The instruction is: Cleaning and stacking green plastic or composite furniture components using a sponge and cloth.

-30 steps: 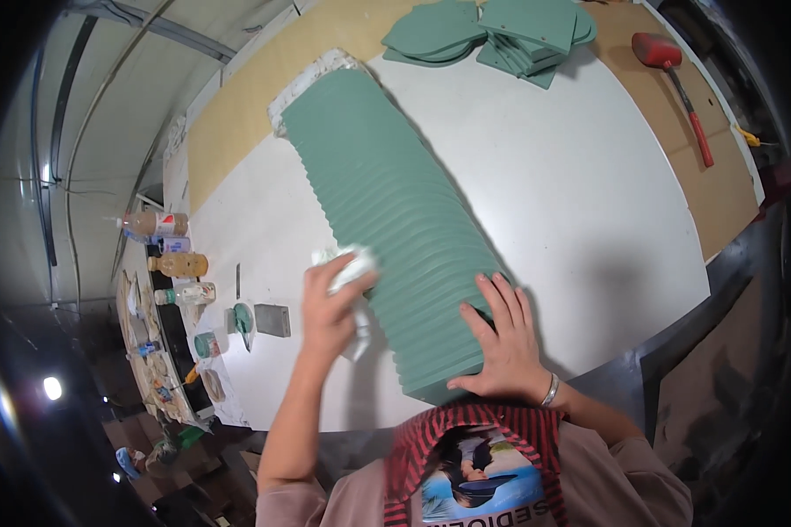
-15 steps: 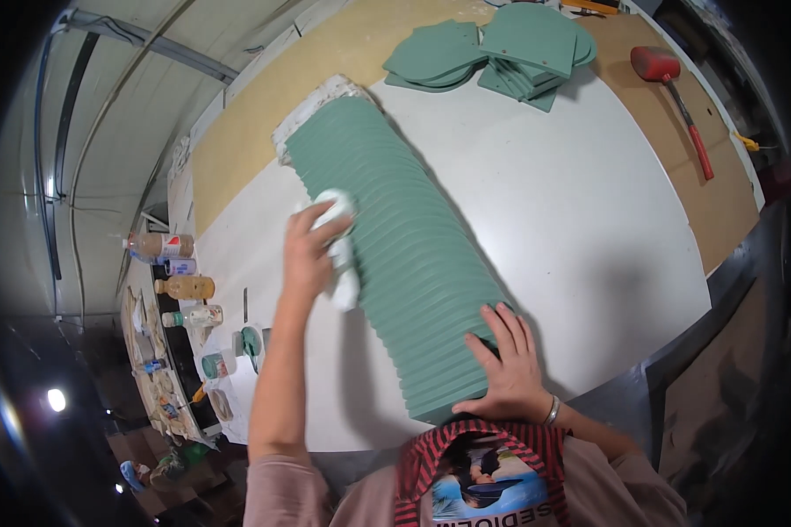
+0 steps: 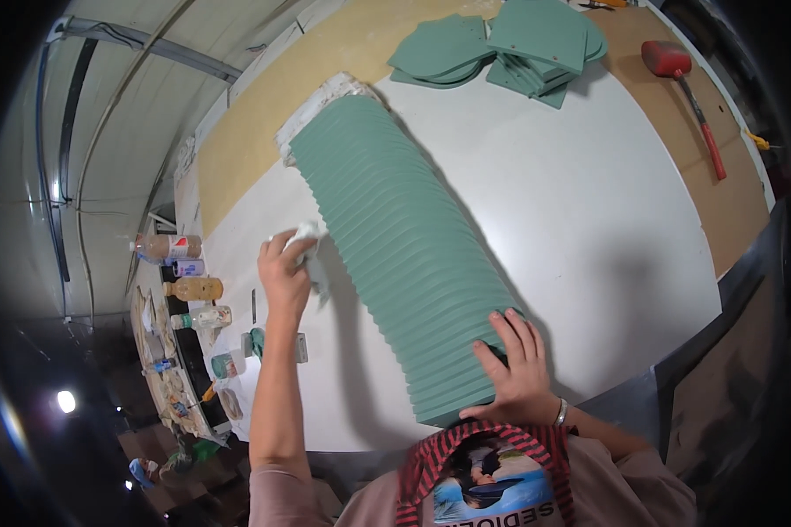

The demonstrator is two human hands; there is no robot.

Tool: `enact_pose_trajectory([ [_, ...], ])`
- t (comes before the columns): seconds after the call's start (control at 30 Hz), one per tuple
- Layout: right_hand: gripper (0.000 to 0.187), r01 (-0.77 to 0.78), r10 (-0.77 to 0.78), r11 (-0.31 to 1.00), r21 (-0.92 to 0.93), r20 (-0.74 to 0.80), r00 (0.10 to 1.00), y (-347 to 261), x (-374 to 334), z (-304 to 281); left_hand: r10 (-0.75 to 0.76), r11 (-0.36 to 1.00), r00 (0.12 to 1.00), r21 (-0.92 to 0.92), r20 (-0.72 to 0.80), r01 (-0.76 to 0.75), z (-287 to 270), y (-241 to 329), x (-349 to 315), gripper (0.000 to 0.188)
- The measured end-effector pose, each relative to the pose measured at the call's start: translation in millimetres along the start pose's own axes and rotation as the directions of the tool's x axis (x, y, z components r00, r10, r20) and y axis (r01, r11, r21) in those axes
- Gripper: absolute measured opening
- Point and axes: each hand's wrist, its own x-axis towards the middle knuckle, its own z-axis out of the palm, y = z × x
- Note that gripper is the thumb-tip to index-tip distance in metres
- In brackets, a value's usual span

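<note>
My right hand [image 3: 520, 369] lies open, fingers spread, over the near end of a long row of overlapping green panels [image 3: 404, 228], which runs from the near edge of the white table [image 3: 606, 193] toward its far left part. My left hand [image 3: 283, 274] is closed on a crumpled white cloth [image 3: 309, 232], just beside the row's left side. Along the table's left edge, nearest first, come a clear tub [image 3: 223, 365] with something green inside; a green-capped bottle [image 3: 206, 317], contents unclear to me; a bottle of amber liquid [image 3: 194, 289]; a purple-and-white can [image 3: 187, 268], its inside hidden; and a clear bottle [image 3: 169, 247] holding something brownish. Crumpled white wrapping [image 3: 321, 104] sits against the row's far end. Green shaped plates [image 3: 536, 39] lie piled by the far edge, and a red-headed mallet [image 3: 666, 59] rests on brown board [image 3: 729, 220] at the far right.
</note>
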Motion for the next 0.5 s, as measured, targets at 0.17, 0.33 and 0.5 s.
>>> enact_pose_trajectory([
  [0.17,0.088,0.001,-0.001,0.999,-0.046,-0.012,1.000,-1,1,-2,0.270,0.957,0.951,-0.065,-0.152,-0.282,23,96,72,0.053],
  [0.33,0.085,-0.020,0.020,1.000,-0.011,-0.027,0.999,3,-2,1,0.165,0.984,0.985,0.078,-0.047,-0.161,16,64,52,0.046],
  [0.5,0.086,0.007,-0.009,0.999,-0.034,-0.043,0.999,-3,3,-2,0.289,0.957,0.938,0.063,-0.193,-0.282,30,97,63,0.049],
])
